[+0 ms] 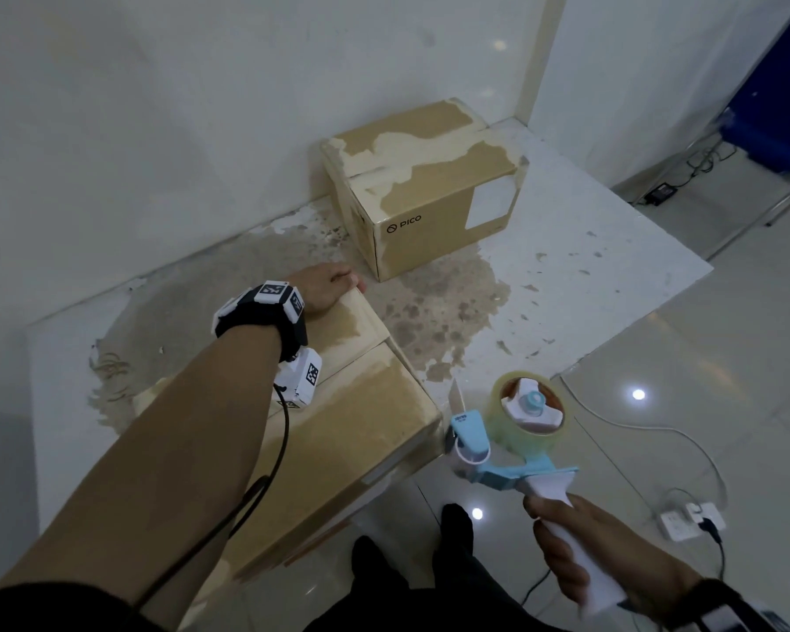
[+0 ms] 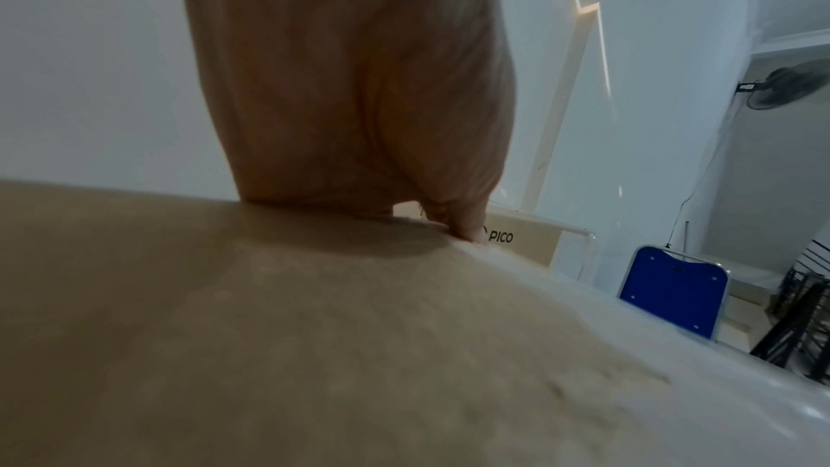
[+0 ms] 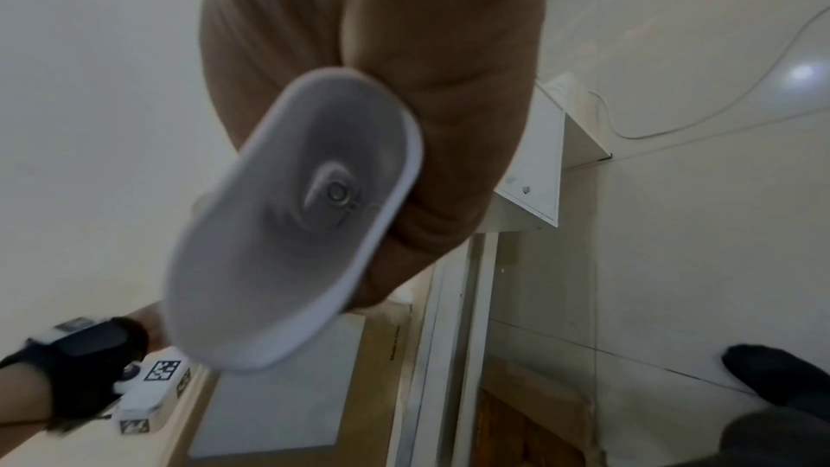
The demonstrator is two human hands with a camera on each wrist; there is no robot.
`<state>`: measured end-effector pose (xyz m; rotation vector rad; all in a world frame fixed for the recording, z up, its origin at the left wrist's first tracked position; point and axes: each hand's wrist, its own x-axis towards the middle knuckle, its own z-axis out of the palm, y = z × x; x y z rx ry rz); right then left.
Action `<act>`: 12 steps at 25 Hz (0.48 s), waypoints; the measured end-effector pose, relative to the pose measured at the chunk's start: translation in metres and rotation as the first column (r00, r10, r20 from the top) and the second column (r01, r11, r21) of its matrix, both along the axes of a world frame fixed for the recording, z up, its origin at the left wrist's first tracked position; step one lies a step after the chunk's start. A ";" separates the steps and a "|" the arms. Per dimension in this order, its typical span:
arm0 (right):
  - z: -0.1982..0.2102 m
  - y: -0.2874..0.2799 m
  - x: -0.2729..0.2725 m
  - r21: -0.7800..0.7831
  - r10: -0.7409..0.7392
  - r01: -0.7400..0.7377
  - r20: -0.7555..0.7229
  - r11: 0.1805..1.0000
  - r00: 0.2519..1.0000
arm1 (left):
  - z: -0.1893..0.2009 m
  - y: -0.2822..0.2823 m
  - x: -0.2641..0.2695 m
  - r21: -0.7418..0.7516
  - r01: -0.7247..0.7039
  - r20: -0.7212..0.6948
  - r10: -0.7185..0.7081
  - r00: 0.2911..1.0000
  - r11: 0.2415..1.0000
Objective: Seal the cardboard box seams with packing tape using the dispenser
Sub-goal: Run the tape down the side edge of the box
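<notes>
A large brown cardboard box (image 1: 347, 431) lies at the near corner of a worn white table (image 1: 589, 266), its top seam running toward me. My left hand (image 1: 329, 285) rests on the box's far corner, palm on top and fingers folded over the far edge; the left wrist view shows the hand (image 2: 359, 102) on the box top (image 2: 269, 332). My right hand (image 1: 580, 554) grips the white handle of a light-blue tape dispenser (image 1: 498, 453), held off the box's right corner. Its clear tape roll (image 1: 532, 410) faces up and a short tape end stands by the blade. The handle's butt (image 3: 296, 219) fills the right wrist view.
A second, smaller box marked PICO (image 1: 429, 189) stands at the table's back against the white wall. A power strip with cables (image 1: 689, 522) lies on the tiled floor at right. A blue chair (image 1: 771, 107) stands far right. My dark-clad feet (image 1: 407, 563) are below the table edge.
</notes>
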<state>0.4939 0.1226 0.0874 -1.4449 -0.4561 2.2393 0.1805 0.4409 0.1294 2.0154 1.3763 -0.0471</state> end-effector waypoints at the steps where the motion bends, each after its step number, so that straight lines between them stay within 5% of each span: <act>1: -0.001 -0.001 0.002 -0.005 -0.048 0.048 0.003 0.999 0.999 | -0.001 0.000 0.000 -0.002 -0.003 0.004 0.003 1.000 1.000; 4: -0.001 -0.002 0.008 0.009 -0.136 0.136 0.026 0.991 0.990 | -0.003 0.002 -0.001 -0.003 -0.005 0.012 0.005 1.000 1.000; 12: 0.014 0.002 -0.011 0.187 0.075 -0.107 0.170 0.977 0.983 | -0.008 -0.001 0.000 0.013 -0.044 0.048 0.044 0.998 0.999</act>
